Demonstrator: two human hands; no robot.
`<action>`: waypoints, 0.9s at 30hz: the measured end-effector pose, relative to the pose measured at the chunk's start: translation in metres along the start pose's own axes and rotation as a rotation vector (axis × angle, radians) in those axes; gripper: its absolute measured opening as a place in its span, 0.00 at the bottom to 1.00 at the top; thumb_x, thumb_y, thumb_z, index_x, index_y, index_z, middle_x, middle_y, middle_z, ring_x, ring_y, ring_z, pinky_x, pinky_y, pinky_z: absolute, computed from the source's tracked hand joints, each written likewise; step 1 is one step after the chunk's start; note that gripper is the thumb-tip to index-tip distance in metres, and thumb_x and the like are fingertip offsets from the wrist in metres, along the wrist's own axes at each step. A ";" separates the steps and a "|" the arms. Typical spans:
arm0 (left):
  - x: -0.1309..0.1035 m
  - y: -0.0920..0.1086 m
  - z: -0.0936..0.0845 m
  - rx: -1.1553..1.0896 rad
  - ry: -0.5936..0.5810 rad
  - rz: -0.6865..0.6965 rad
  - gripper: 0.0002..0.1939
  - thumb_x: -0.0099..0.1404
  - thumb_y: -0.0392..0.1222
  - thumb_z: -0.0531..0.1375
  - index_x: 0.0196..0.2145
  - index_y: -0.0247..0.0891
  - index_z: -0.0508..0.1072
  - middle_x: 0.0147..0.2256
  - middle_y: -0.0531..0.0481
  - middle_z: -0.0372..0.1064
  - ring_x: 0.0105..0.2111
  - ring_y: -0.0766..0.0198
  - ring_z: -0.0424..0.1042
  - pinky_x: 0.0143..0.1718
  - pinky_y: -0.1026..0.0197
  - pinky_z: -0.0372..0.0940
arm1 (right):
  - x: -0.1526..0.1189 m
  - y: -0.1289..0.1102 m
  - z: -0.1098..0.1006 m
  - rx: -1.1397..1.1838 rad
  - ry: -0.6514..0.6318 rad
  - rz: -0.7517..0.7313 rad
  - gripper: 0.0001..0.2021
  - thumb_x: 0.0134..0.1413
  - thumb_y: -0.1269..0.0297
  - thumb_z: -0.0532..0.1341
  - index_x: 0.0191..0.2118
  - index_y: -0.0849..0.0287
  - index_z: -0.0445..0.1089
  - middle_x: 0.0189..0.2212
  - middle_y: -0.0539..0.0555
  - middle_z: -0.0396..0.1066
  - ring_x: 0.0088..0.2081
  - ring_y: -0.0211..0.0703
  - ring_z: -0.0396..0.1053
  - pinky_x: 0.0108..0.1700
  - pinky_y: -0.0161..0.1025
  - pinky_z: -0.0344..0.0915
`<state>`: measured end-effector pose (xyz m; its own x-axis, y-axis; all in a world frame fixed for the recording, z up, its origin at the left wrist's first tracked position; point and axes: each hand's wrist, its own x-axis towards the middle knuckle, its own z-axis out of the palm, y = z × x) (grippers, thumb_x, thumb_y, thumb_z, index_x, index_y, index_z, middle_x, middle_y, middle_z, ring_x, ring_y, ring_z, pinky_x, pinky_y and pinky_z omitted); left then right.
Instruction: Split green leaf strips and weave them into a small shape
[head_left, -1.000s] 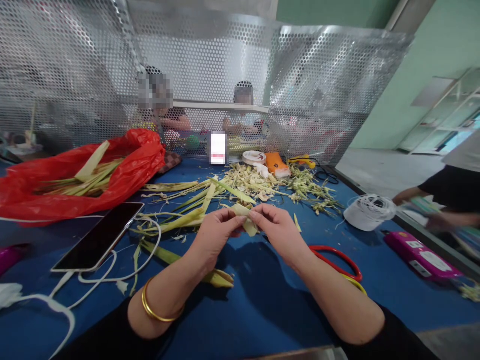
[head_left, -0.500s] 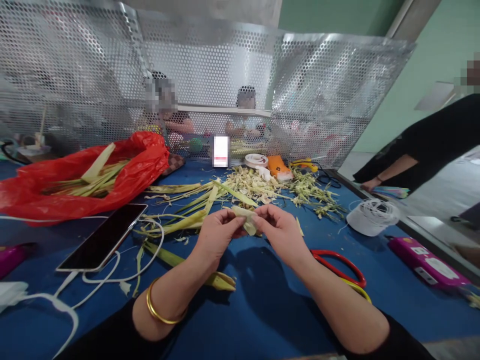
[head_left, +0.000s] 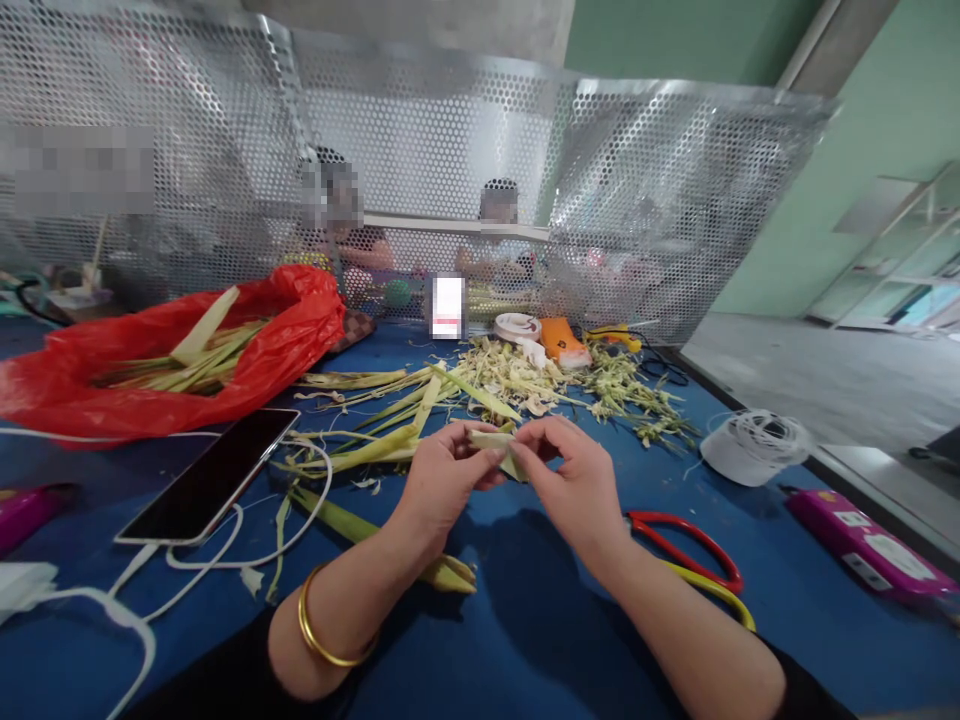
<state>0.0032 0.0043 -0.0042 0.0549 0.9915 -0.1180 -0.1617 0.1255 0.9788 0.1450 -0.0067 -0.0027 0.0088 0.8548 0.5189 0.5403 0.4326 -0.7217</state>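
Note:
A small pale green husk piece [head_left: 511, 462] is folded between my two hands over the blue table. My left hand [head_left: 448, 478] pinches its left end between thumb and fingers. My right hand [head_left: 571, 480] closes on its right side, thumb and fingertips together. Just beyond them, long green husk strips [head_left: 397, 445] lie beside a heap of pale shredded pieces [head_left: 510, 372]. One longer green leaf [head_left: 450, 575] lies partly under my left forearm. Scissors with red and yellow handles [head_left: 694, 545] rest by my right forearm, partly hidden.
At left are a red plastic bag [head_left: 300, 320] of leaves, a phone [head_left: 210, 480] and white cables. On the right stand a white string roll [head_left: 754, 450] and a purple power strip [head_left: 870, 545]. Two people sit behind a perforated metal screen [head_left: 420, 120].
The person in black at the right has left the view. My fingers have shifted slightly on the husk piece, which now points down to the right. The view has turned a little.

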 end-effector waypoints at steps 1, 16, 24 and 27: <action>-0.001 0.001 0.000 -0.005 -0.013 -0.004 0.14 0.48 0.42 0.67 0.33 0.35 0.75 0.23 0.52 0.73 0.21 0.67 0.71 0.27 0.65 0.66 | 0.000 0.000 0.000 -0.031 0.004 -0.036 0.05 0.52 0.68 0.58 0.28 0.57 0.69 0.25 0.49 0.67 0.27 0.38 0.63 0.31 0.34 0.60; 0.000 0.009 -0.004 -0.127 -0.021 -0.154 0.08 0.61 0.40 0.60 0.32 0.31 0.76 0.26 0.47 0.74 0.23 0.68 0.73 0.26 0.68 0.66 | 0.005 -0.004 0.000 0.458 -0.134 0.327 0.08 0.48 0.64 0.60 0.34 0.60 0.74 0.22 0.48 0.68 0.23 0.36 0.61 0.29 0.35 0.59; 0.004 0.011 -0.007 -0.230 -0.049 -0.181 0.06 0.63 0.32 0.56 0.36 0.32 0.74 0.25 0.48 0.73 0.23 0.67 0.73 0.29 0.67 0.68 | 0.003 -0.005 -0.001 0.457 -0.170 0.308 0.08 0.46 0.68 0.56 0.30 0.59 0.73 0.21 0.48 0.68 0.24 0.37 0.64 0.30 0.35 0.59; 0.004 0.011 -0.007 -0.249 -0.045 -0.163 0.07 0.63 0.31 0.56 0.37 0.32 0.73 0.25 0.48 0.73 0.22 0.68 0.73 0.28 0.66 0.69 | 0.003 -0.007 -0.001 0.410 -0.178 0.290 0.07 0.46 0.69 0.55 0.28 0.59 0.71 0.19 0.47 0.65 0.24 0.37 0.63 0.28 0.34 0.57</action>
<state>-0.0054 0.0095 0.0051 0.1426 0.9558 -0.2573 -0.3840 0.2930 0.8756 0.1426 -0.0076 0.0040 -0.0536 0.9759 0.2116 0.1633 0.2177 -0.9623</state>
